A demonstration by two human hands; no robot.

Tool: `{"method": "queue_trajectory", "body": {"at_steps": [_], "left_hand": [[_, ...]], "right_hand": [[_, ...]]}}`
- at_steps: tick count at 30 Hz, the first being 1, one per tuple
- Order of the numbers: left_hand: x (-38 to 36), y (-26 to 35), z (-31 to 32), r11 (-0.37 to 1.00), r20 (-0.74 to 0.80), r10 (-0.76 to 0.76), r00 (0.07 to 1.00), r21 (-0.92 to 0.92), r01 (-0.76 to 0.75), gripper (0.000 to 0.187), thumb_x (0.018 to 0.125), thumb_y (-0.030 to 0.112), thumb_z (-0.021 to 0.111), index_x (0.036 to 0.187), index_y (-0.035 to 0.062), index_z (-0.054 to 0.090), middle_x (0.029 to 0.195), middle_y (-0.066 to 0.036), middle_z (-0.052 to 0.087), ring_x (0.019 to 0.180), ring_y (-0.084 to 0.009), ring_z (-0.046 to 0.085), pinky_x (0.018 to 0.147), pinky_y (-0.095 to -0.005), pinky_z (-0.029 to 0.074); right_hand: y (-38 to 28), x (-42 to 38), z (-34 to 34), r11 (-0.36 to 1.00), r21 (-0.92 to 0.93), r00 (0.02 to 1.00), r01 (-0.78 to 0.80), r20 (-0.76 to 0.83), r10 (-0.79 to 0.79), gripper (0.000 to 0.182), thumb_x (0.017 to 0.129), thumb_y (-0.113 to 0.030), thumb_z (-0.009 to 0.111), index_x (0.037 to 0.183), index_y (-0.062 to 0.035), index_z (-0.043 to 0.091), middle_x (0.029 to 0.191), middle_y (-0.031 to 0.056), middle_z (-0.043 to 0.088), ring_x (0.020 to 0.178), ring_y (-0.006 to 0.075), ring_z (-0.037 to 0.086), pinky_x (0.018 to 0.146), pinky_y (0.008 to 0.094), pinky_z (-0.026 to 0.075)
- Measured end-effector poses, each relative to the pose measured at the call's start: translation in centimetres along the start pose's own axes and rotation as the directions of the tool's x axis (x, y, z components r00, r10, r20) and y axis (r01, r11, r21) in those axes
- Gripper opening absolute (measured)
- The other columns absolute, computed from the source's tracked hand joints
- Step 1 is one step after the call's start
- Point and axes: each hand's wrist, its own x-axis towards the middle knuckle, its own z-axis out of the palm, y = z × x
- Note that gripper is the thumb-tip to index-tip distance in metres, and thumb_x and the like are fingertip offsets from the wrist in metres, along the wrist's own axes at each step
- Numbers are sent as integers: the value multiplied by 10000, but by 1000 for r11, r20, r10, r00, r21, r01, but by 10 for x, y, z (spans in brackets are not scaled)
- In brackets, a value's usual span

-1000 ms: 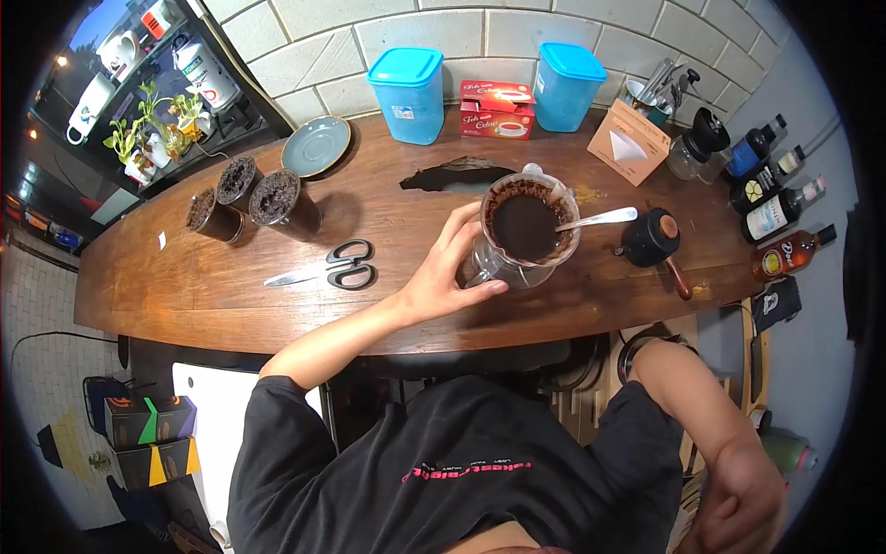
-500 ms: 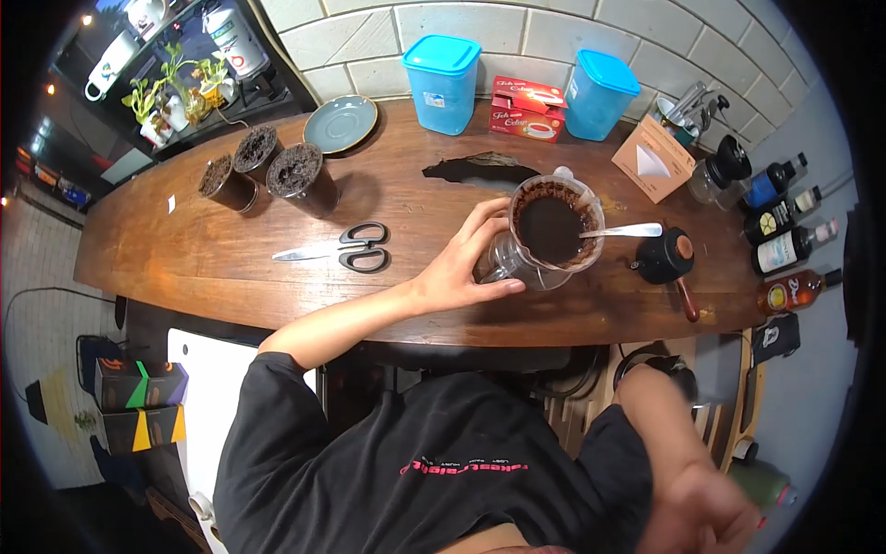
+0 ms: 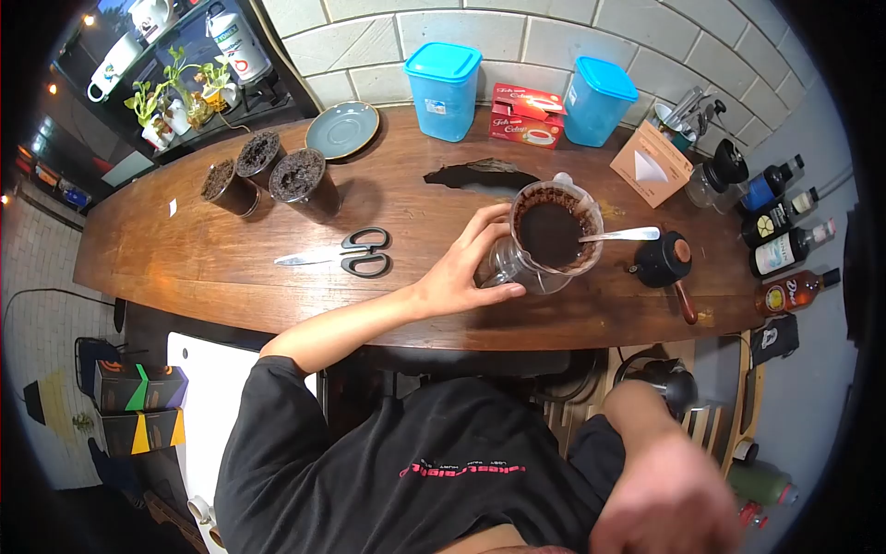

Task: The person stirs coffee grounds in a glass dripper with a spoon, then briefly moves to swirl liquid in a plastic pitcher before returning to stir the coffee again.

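Note:
My left hand is wrapped round the glass server near the middle of the wooden counter. On top of the server sits a dripper lined with dark grounds, full of dark liquid. A metal spoon leans out of it over the right rim. Beside it stands a black grinder with a wooden-ended handle. Low at the right, off the counter, my right hand is blurred, and its fingers are too smeared to read.
Scissors lie left of my forearm. Three glasses of dark grounds and a grey plate are further back. Blue-lidded containers flank a red box by the wall. Several bottles line the right end.
My right hand has moved left and nearer to my body. My left hand keeps the same hold on the server. The view has shifted very slightly.

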Motion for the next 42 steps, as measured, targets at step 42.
{"method": "queue_trajectory", "body": {"at_steps": [42], "left_hand": [[0,-1,-1,1000,15,-19,1000,-6,19,746,789,309,829,1365,26,450,1504,-230,299,1412,-431,340,1144,-512,344]], "right_hand": [[21,-83,18,-255,-389,-457,-885,622,636,183,1034,-135,509,963,2,608,840,18,576,724,50,482,656,208,388]]}}
